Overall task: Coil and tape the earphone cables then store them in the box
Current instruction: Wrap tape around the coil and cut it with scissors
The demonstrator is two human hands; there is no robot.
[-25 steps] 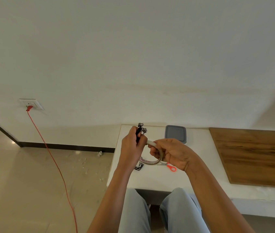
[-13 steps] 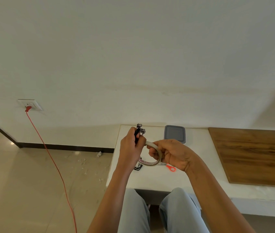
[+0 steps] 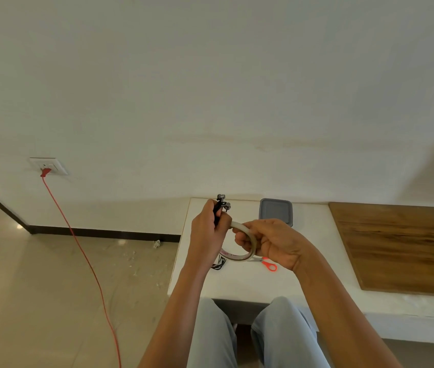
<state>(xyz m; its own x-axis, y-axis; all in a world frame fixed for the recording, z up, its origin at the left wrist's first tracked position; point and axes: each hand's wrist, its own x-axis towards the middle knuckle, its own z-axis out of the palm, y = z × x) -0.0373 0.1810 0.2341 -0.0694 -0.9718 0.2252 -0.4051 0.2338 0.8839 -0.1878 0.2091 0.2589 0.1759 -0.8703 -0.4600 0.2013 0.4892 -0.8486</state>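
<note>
The left hand (image 3: 209,232) was closed in a fist around the coiled earphone cable (image 3: 220,208). Its grip was clamped tight on the black bundle, and the two metal earbuds stuck out above the thumb and forefinger. The right hand (image 3: 277,243) held the tape roll (image 3: 245,240), with its fingers curled through the ring and round its outer face. The top of the roll met the left fist just below the bundle. Whether a strip of tape was stuck to the cable could not be told.

Both hands were raised above the near left part of the white surface (image 3: 237,285). Under them a second tangle of black cable (image 3: 219,262) lay on the surface. Near it lay the red-handled scissors (image 3: 269,264), partly hidden by the right hand. The grey box (image 3: 275,211) stood at the back of the surface by the wall, apart from both hands. A wooden board (image 3: 401,248) lay to the right, and a red cord (image 3: 77,248) ran from a wall socket (image 3: 48,166) down across the floor.
</note>
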